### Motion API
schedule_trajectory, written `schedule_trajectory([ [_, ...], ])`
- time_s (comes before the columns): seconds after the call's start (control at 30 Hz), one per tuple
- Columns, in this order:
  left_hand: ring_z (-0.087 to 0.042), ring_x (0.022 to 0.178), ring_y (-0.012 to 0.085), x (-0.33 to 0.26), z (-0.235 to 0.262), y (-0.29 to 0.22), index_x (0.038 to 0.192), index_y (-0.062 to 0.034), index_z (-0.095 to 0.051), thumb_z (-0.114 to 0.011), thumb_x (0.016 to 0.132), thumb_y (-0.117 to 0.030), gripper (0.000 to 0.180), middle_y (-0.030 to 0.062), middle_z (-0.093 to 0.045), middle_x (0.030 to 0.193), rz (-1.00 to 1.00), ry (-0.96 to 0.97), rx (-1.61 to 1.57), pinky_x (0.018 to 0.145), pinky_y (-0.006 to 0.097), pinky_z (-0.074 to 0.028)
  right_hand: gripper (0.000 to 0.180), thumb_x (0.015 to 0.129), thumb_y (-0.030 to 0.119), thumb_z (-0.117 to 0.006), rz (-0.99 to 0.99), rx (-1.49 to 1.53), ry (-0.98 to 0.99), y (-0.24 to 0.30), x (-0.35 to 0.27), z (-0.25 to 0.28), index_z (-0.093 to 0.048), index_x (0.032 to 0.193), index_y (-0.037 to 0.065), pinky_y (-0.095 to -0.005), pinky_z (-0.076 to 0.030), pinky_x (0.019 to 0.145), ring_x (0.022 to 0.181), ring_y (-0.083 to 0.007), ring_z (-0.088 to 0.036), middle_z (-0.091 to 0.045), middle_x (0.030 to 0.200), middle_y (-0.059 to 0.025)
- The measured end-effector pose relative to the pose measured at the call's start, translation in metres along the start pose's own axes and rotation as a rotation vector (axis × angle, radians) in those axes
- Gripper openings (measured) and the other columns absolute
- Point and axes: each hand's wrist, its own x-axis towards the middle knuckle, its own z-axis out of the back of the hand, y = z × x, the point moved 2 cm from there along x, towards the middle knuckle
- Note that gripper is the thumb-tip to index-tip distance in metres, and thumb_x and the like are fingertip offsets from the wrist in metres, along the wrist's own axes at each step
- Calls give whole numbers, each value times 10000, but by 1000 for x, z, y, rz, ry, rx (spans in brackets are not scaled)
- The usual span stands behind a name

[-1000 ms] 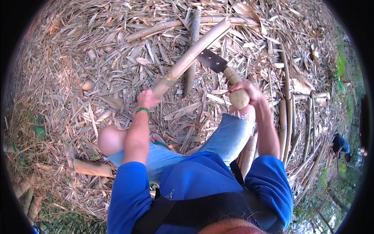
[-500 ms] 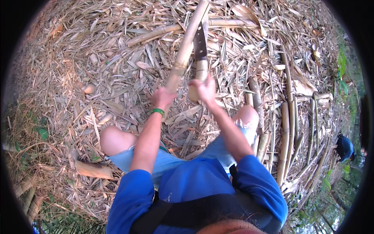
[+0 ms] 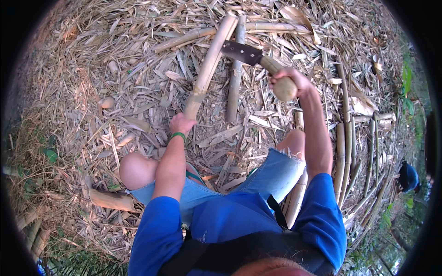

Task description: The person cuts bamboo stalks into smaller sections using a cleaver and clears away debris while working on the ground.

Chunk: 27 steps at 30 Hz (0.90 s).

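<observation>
- Bamboo pole (image 3: pixel 209 62) stands slanted, its lower end gripped in the left hand (image 3: pixel 182 124) and its upper end reaching away over the littered ground (image 3: pixel 92 69).
- Right hand (image 3: pixel 287 83) is clenched around the pale wooden handle of a cleaver (image 3: pixel 244 53), whose dark blade points left with its tip just at the pole's right side; I cannot tell whether the edge touches the pole.
- Left hand is closed tightly round the pole, with a green band at the wrist.
- Bare knees (image 3: pixel 136 170) sit below the pole on either side, and the ground is thick with dry leaves and husks.
- More cut poles lie behind the slanted one, and a row of bamboo strips (image 3: pixel 350 152) lies to the right.
- Risk, as I judge it: a blade running down the smooth round pole could glance off and travel toward the gripping left hand or the knee beneath.
- Loose litter underfoot could let the pole's far end skid, twisting it in the grip and spoiling the cut.
</observation>
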Motion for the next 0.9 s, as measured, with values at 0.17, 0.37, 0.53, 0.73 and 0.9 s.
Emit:
schedule_trajectory([
  [0.17, -709, 1069, 372, 9, 17, 10, 1090, -50, -762, -859, 621, -396, 591, 206, -733, 1141, -42, -39, 96, 933, 440, -582, 282, 793, 170, -700, -76, 218, -49, 10, -42, -24, -616, 978, -25, -381, -598, 715, 776, -268, -697, -671, 836, -111],
  [0.37, -692, 1116, 380, 17, -7, -41, 1168, 5, -719, -847, 643, -548, 773, 217, -722, 1173, -32, 60, -93, 989, 439, -550, 559, 765, 99, -674, 263, -360, -630, -79, -21, -118, -522, 1250, -135, -420, -582, 728, 808, -314, -691, -697, 962, -235],
  [0.53, -647, 1209, 352, 0, 39, -108, 1394, 34, -548, -796, 707, -693, 1031, 242, -673, 1272, -188, -316, -193, 1048, 426, -492, 477, 819, 93, -734, 536, -226, -491, -71, -18, -95, -546, 1231, -56, -349, -550, 790, 803, -178, -640, -679, 933, -123],
  [0.73, -572, 1294, 277, -52, 129, -215, 1473, 35, -448, -638, 966, -556, 802, 192, -614, 1365, -814, 350, -1308, 1105, 415, -434, 405, 873, 179, -824, 714, 112, -146, -33, -36, -116, -585, 1170, 41, -277, -520, 755, 836, -100, -623, -662, 983, -13],
  [0.9, -595, 1269, 325, -79, 150, -247, 1458, 59, -458, -591, 960, -623, 855, 189, -630, 1342, -975, 874, -1458, 1144, 465, -417, 353, 843, 152, -822, 679, 151, -41, -41, -45, -125, -635, 1108, 14, -296, -520, 787, 852, -113, -632, -673, 947, -29],
])
